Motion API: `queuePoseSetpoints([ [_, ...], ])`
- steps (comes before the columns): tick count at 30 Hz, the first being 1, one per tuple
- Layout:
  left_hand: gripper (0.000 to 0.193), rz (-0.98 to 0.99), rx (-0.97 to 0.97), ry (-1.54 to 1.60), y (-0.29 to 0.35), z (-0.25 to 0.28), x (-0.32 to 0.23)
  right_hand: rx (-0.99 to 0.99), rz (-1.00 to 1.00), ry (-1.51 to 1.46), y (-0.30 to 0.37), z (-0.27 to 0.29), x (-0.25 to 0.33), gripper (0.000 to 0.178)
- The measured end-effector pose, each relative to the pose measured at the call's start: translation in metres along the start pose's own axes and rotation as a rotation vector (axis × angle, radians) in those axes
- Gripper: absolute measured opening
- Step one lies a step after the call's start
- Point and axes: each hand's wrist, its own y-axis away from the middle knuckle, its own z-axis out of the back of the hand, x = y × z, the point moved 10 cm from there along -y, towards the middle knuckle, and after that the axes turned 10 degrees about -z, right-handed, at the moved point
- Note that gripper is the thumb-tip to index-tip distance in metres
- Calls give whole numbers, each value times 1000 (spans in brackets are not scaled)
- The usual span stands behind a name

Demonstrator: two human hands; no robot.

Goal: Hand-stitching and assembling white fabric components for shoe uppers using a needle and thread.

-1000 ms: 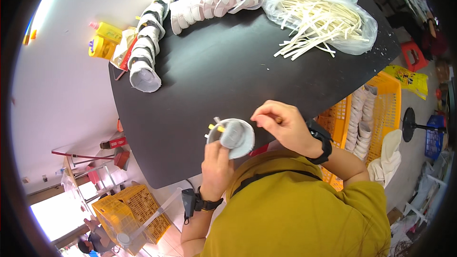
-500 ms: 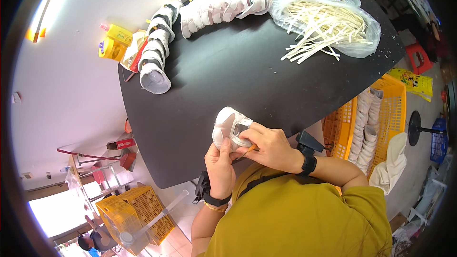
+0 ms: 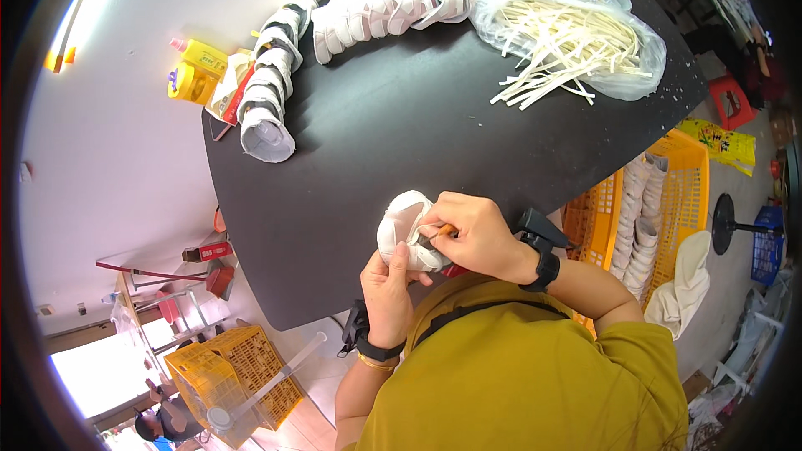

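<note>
A small white and pale pink shoe upper [image 3: 399, 225] is held near the front edge of the black table. My left hand [image 3: 388, 291] grips its lower side, thumb pressed on the outside. My right hand [image 3: 480, 238] is closed over the shoe's opening, holding a small tool with an orange-brown handle [image 3: 449, 229]. Its fingertips pinch at a pale strip or edge on the shoe, too small to make out. The tool's working end is hidden by the fingers and shoe. A bit of red shows below the right hand.
Stacked shoe uppers [image 3: 376, 17] line the table's far side, with another row [image 3: 271, 88] at the left. A clear bag of cream strips [image 3: 576, 42] lies far right. Yellow bottles [image 3: 196, 75] stand by the wall. An orange crate [image 3: 689, 175] with more uppers is at the right.
The shoe has been turned in my left hand. My right hand has risen over its opening, and the tool's handle has moved up with it.
</note>
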Motion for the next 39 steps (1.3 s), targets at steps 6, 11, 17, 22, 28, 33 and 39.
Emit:
queuePoseSetpoints([
  [6, 16, 25, -36, 60, -5, 6, 7, -59, 115, 125, 6, 2, 16, 9],
  [11, 16, 42, -66, 125, -6, 4, 9, -189, 119, 145, 14, 24, 29, 18],
  [17, 17, 22, -41, 165, -7, 1, 9, -105, 269, 249, 42, 11, 33, 33],
  [22, 21, 23, -8, -12, -4, -11, 3, -84, 401, 400, 31, 0, 39, 27],
  [28, 19, -254, 33, -306, -1, -20, -21, 20, 359, 585, 29, -11, 37, 30],
  [33, 16, -310, -4, -345, -2, -14, -26, -33, 301, 477, 24, -8, 44, 23],
  [39, 11, -268, -36, -236, 1, -10, -24, 34, 245, 281, 12, -2, 28, 20],
])
